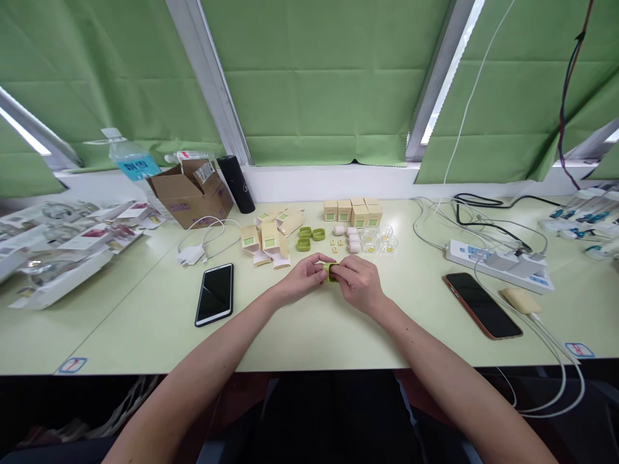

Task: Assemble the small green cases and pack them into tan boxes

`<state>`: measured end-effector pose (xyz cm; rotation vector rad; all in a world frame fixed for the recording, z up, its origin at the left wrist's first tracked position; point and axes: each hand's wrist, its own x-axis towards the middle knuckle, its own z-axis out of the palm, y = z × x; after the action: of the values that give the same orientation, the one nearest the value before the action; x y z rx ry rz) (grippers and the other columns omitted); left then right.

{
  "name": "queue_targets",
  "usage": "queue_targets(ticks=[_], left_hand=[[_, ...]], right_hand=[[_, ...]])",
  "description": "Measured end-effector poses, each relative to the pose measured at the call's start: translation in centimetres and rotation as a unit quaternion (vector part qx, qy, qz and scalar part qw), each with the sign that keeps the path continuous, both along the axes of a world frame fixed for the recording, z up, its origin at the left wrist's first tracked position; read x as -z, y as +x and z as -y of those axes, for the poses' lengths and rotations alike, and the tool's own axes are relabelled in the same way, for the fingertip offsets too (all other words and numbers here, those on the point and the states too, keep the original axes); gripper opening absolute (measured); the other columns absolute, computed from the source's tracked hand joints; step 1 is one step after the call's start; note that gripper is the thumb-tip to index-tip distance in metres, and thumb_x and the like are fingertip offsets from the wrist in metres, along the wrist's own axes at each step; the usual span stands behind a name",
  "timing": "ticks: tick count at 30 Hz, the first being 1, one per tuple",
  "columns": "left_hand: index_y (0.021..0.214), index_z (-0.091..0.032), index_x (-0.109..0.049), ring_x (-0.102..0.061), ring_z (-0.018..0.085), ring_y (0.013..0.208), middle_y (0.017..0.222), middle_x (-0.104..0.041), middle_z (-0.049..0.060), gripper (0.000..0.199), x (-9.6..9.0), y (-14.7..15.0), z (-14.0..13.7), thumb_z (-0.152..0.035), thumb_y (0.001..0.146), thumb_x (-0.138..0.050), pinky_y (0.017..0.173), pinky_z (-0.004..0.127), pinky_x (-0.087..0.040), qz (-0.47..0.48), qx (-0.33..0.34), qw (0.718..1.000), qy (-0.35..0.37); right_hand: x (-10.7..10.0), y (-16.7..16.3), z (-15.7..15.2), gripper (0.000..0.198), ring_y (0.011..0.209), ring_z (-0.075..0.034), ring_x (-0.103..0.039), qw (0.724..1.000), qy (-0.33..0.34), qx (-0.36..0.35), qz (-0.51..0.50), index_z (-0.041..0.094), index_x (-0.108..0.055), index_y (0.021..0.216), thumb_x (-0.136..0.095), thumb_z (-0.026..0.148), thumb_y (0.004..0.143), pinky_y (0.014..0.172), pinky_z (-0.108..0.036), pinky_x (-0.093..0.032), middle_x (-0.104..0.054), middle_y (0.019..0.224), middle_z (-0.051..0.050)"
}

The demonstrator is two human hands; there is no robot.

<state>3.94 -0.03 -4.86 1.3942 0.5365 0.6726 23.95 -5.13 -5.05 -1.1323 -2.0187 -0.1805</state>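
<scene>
Above the middle of the table, a small green plastic shell (331, 272) is held between my two hands. My left hand (305, 277) grips its left side with thumb and fingers. The fingers of my right hand (358, 280) are pinched at its right side and opening; whether they hold a smaller part too is hidden. Just behind lie several matching green shells (304, 244), a few tiny yellow pieces (334, 243), several pale pink rounded pieces (354, 241) and several clear plastic covers (370, 247).
Open, flattened small cartons (271, 238) lie left of the parts; closed small boxes (358, 214) stand behind. Phones lie at left (215, 294) and right (481, 305). A power strip (498, 265) with cables sits right. A cardboard box (193, 196) and black cylinder (236, 183) stand back left.
</scene>
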Motion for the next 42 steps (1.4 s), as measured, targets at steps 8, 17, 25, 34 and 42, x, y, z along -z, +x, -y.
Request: queue_targets(ticks=[8, 17, 25, 34, 42], left_hand=[[0.121, -0.019, -0.065, -0.062, 0.016, 0.081, 0.094, -0.072, 0.007, 0.066, -0.3, 0.2, 0.1, -0.068, 0.079, -0.082, 0.074, 0.028, -0.044, -0.002, -0.034, 0.999, 0.001], [0.12, -0.018, -0.064, -0.062, 0.016, 0.079, 0.092, -0.074, 0.007, 0.071, 0.0, 0.1, -0.7, -0.07, 0.075, -0.085, 0.077, 0.03, -0.045, 0.052, -0.098, 0.994, -0.002], [0.103, -0.018, -0.064, -0.062, 0.015, 0.076, 0.086, -0.072, 0.004, 0.065, 0.1, 0.6, -0.5, -0.071, 0.072, -0.086, 0.074, 0.03, -0.046, 0.062, -0.096, 0.993, -0.027], [0.089, -0.014, -0.07, -0.057, 0.012, 0.074, 0.083, -0.067, 0.003, 0.049, -0.2, 0.9, -0.3, -0.055, 0.074, -0.092, 0.073, 0.028, -0.045, 0.095, -0.076, 0.992, -0.036], [0.089, -0.014, -0.071, -0.059, 0.014, 0.077, 0.083, -0.069, 0.004, 0.041, -0.5, 0.7, -0.3, -0.049, 0.079, -0.09, 0.072, 0.027, -0.044, 0.094, -0.074, 0.992, -0.041]], right_hand=[[-0.1, 0.5, -0.3, 0.027, 0.072, -0.018, -0.067, 0.998, -0.017, -0.04, -0.041, 0.027, -0.078, 0.103, -0.053, 0.019, 0.102, 0.069, -0.032, -0.051, -0.082, 0.09, -0.004], [-0.5, 1.1, -0.1, 0.016, 0.101, -0.027, -0.075, 0.984, 0.047, -0.078, -0.15, 0.025, -0.069, 0.112, -0.067, 0.026, 0.096, 0.069, -0.04, -0.064, -0.08, 0.11, -0.012], [0.3, 0.2, -0.4, 0.023, 0.111, -0.026, -0.074, 0.974, 0.005, -0.123, -0.19, 0.026, -0.063, 0.121, -0.068, 0.027, 0.099, 0.08, -0.042, -0.071, -0.076, 0.122, -0.012], [0.2, 0.4, -0.8, 0.012, 0.114, -0.028, -0.075, 0.982, 0.107, -0.093, -0.123, 0.023, -0.067, 0.11, -0.065, 0.018, 0.099, 0.095, -0.047, -0.067, -0.076, 0.12, -0.014], [0.0, -0.1, -0.4, 0.017, 0.111, -0.027, -0.075, 0.979, 0.126, -0.095, -0.13, 0.024, -0.065, 0.114, -0.067, 0.016, 0.099, 0.089, -0.046, -0.068, -0.077, 0.117, -0.013]])
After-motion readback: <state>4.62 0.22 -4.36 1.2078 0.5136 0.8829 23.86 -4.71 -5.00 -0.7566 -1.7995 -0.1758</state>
